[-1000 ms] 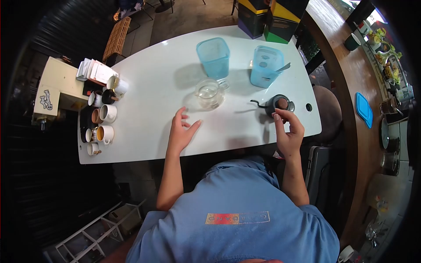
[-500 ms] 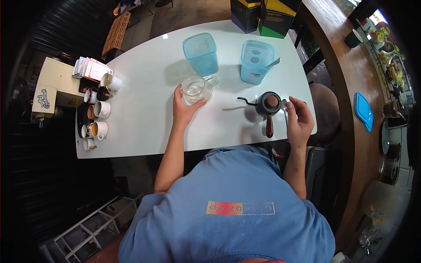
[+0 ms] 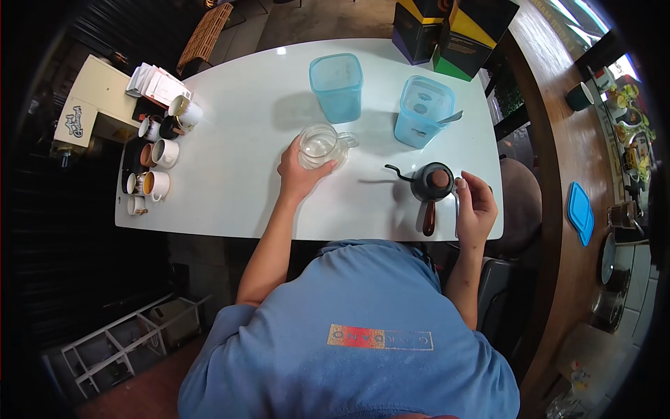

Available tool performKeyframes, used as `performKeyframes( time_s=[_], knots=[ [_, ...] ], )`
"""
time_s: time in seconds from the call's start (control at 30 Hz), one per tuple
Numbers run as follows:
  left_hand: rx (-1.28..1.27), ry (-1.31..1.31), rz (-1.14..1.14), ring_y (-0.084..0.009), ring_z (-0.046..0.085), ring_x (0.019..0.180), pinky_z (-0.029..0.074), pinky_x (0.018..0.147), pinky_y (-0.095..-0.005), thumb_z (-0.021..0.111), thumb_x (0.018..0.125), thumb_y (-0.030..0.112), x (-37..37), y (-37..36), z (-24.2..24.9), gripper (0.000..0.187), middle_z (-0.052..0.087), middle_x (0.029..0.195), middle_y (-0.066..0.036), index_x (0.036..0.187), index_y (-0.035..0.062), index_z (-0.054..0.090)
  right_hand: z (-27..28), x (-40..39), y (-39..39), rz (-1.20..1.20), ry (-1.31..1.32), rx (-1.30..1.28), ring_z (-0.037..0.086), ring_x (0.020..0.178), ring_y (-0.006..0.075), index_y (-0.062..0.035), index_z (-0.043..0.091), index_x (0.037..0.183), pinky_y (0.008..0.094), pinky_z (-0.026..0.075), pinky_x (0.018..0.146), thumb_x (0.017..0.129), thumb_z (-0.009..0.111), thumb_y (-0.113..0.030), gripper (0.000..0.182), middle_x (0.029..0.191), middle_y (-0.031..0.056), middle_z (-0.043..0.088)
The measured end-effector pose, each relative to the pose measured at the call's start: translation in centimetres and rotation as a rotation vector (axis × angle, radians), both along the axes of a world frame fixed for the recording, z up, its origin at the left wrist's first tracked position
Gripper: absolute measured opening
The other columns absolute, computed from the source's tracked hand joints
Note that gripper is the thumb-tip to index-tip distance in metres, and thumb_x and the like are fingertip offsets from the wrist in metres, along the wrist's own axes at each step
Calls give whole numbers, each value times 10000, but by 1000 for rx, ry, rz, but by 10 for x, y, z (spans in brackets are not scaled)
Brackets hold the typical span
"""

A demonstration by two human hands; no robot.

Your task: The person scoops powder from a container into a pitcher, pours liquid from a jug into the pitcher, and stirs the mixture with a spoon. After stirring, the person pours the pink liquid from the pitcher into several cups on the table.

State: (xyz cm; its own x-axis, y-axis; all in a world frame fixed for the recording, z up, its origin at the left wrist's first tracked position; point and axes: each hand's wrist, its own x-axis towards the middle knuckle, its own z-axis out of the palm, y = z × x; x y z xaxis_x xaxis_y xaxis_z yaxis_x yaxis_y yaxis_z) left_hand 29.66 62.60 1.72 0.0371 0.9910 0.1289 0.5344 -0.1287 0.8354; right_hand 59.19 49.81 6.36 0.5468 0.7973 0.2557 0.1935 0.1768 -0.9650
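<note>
My left hand [image 3: 305, 172] is wrapped round the near-left side of a clear glass jug [image 3: 320, 144], whose handle points right; it stands on the white table. On the right, my right hand [image 3: 477, 208] pinches a slim metal spoon [image 3: 457, 209], its shaft pointing down towards the table edge and partly hidden by the fingers. Just left of that hand is a dark gooseneck kettle [image 3: 420, 183] with a brown lid knob and a wooden handle pointing towards me. Its spout points left.
Two translucent blue tubs [image 3: 336, 91] stand further back; the right tub [image 3: 423, 115] holds a spoon. Several cups [image 3: 165, 152] line the table's left end. Dark boxes [image 3: 464, 42] stand at the far right. A blue lid [image 3: 580, 213] lies on the wooden counter [image 3: 551, 279].
The whole view has shifted slightly, so the table things appear further right and mostly lower. Both hands keep their grips; the spoon's top is now more covered by the right fingers.
</note>
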Motion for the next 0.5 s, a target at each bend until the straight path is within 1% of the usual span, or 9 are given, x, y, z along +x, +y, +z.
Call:
performKeyframes(
  time_s=[0.13,0.2,0.23,0.3,0.33,0.37,0.43,0.5],
  knots=[
    [-21,39,-8,-287,517,1123,416,957,-390,845,576,255,-2,-4,3,855,519,1211,-155,1266,53,382,-7,5,1,9,-2,4,543,730,65,31,637,995,202,430,679,857,631,-78,176,821,29,625],
    [-42,-92,-10,-295,506,1141,409,960,-394,846,589,243,-1,-7,0,870,509,1215,-180,1255,45,324,-8,7,1,-5,-21,-36,541,731,65,32,635,999,205,433,679,857,634,-86,185,823,27,626],
    [-24,-92,-11,-295,506,1141,409,960,-394,846,589,243,-3,-5,-4,870,509,1215,-180,1255,45,324,-9,10,2,-6,-22,-19,541,731,65,32,635,999,205,433,679,857,634,-86,185,823,27,626],
    [3,-114,-53,-301,483,1168,399,970,-401,849,596,222,-4,-4,-9,878,499,1223,-200,1244,46,284,-12,14,0,34,-34,-104,584,833,90,44,608,1042,208,461,738,870,605,-31,187,924,67,636],
    [-12,-70,-21,-294,466,1180,394,977,-396,849,599,203,-4,-7,-6,857,491,1232,-185,1256,39,324,-14,15,1,38,-15,-108,580,820,86,42,610,1037,207,458,725,871,606,-36,184,913,58,635],
    [-2,-70,-24,-294,466,1180,394,977,-396,849,599,203,-5,-6,-6,857,491,1232,-185,1256,39,324,-14,15,1,35,-15,-98,580,820,86,42,610,1037,207,458,725,871,606,-36,184,913,58,635],
    [59,33,-60,-283,468,1167,389,979,-384,844,608,199,-13,-4,-7,827,482,1238,-162,1265,32,370,-14,14,2,8,11,-87,549,733,64,23,641,1000,205,437,680,856,630,-94,186,830,32,634],
    [61,48,-65,-273,475,1144,393,972,-382,842,613,207,-20,-2,-4,815,482,1233,-150,1267,34,387,-15,17,1,5,3,-91,553,735,67,23,640,1000,208,440,684,855,630,-97,188,832,33,635]
  ],
)
